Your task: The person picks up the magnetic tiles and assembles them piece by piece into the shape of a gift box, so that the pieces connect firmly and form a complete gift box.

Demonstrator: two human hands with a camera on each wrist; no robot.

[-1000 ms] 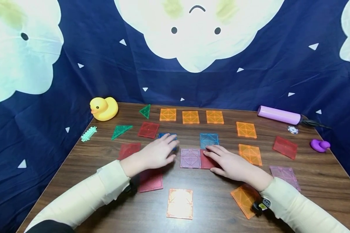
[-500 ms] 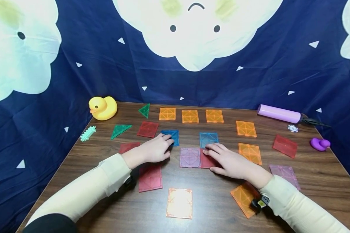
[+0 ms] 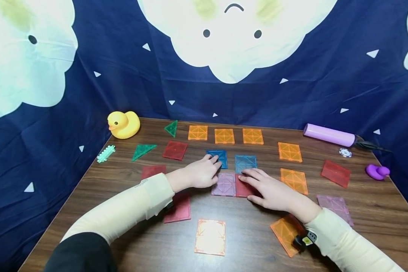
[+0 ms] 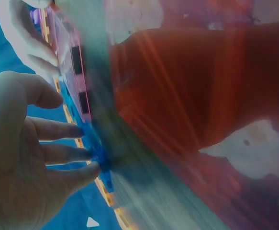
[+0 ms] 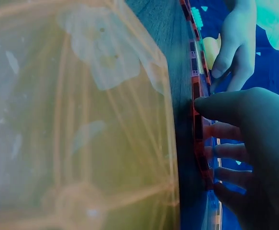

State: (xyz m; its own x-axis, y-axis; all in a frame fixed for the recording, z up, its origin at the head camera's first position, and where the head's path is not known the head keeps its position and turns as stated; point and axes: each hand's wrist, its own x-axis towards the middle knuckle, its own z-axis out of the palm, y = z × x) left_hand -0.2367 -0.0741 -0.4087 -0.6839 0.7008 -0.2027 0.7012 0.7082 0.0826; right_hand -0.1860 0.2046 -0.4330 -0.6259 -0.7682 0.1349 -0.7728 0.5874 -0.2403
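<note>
Mauve tile (image 3: 223,184) lies flat on the counter (image 3: 246,241), btwn your hands. Your L hand (image 3: 201,173) is just L of it, fingertips resting on the dark blue tile (image 3: 222,160), which sits just behind the mauve tile; can't tell if those two touch, as your hand's partly in the way. L grip is loose: fingers reaching out, thumb well apart from them, nothing clasped. Your R hand (image 3: 270,190) is R of the mauve tile, fingers spread over the red tile (image 3: 242,188) that abuts its R edge, thumb down by the red tile's near edge. R grip is wide & relaxed, touching w/o clasping. Light blue tile (image 3: 246,162) is behind & a bit R of the mauve tile, right by your R fingertips.

Elsewhere, re the mauve tile: pale orange tile (image 3: 210,237) in front; pinkish-red tile (image 3: 178,210) front-L, partly under your L arm; tilted orange tile (image 3: 283,232) front-R, partly under your R wrist. Well behind it: 3 orange tiles (image 3: 224,136) in a row. Far back-L: yellow duck (image 3: 124,124). Far back-R: lilac cylinder (image 3: 329,135) & poker chip (image 3: 345,153).
</note>
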